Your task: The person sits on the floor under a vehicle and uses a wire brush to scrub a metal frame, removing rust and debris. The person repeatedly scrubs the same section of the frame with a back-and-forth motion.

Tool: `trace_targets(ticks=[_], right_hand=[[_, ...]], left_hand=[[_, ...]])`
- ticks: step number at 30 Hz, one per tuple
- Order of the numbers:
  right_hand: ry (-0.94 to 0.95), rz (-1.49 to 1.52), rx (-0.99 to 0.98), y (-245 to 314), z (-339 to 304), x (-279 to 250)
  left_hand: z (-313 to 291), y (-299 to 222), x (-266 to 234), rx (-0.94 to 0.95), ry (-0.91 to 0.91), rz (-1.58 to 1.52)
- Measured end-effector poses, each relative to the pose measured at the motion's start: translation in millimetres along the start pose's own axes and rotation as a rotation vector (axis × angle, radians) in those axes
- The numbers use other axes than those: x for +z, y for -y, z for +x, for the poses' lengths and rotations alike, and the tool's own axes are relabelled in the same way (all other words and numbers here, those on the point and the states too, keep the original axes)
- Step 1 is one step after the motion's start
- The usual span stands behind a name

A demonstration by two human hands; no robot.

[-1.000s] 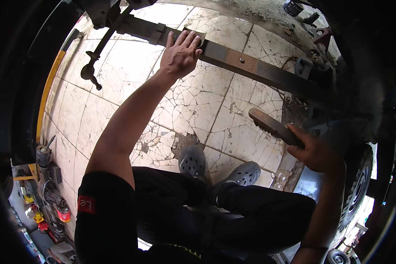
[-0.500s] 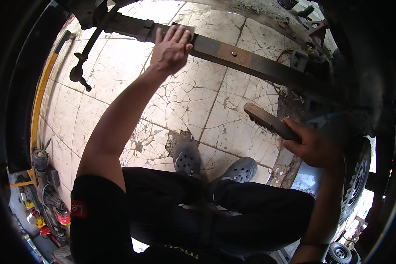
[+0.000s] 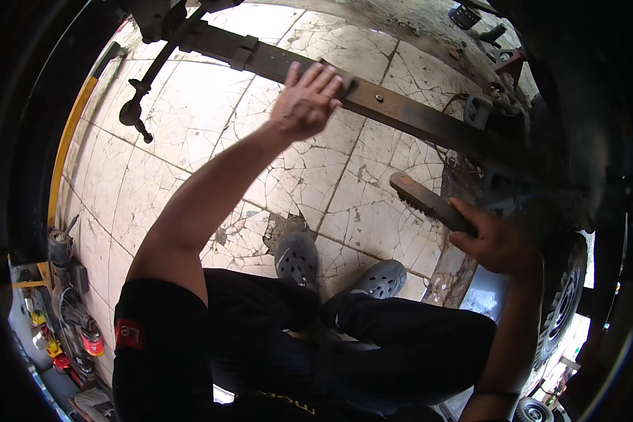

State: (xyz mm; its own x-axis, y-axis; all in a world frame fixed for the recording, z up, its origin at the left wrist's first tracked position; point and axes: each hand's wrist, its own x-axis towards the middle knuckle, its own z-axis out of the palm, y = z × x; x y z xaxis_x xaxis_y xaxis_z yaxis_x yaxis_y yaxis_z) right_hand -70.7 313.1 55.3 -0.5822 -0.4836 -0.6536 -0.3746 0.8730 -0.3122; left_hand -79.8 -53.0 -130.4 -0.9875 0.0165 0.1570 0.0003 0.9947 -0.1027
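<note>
My left hand lies flat with its fingers stretched out across a long dark metal beam. Beneath its fingertips shows the edge of a thin dark piece, perhaps sandpaper; most of it is hidden. To the right of the hand, the beam has a rusty brown patch with a small bolt in it. My right hand is wrapped around the handle of a wooden scrub brush. The brush is held in the air away from the beam, its dark bristles facing down and left.
A dark rod with a ball joint hangs from the beam's left end. A yellow bar runs along the left side. Tools and a jack-like device lie at lower left. Cracked tiles cover the floor. A tyre stands at right.
My left hand has slid right along the beam toward the rusty patch, the thin piece moving with it. My right hand and the brush have barely moved.
</note>
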Motion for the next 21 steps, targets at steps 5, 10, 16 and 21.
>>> trace_targets(ticks=[5, 10, 16, 21], right_hand=[[0.054, 0.035, 0.001, 13, -5, -4], [-0.036, 0.032, -0.073, -19, -1, 9], [0.062, 0.072, 0.006, 6, 0, 0], [0.049, 0.067, -0.032, 2, -9, 1]], left_hand=[[8, -6, -9, 0.138, 0.036, -0.079], [4, 55, -17, -0.139, -0.075, 0.028], [-3, 4, -7, 0.079, -0.039, 0.001], [-2, 41, -5, 0.096, -0.125, 0.031]])
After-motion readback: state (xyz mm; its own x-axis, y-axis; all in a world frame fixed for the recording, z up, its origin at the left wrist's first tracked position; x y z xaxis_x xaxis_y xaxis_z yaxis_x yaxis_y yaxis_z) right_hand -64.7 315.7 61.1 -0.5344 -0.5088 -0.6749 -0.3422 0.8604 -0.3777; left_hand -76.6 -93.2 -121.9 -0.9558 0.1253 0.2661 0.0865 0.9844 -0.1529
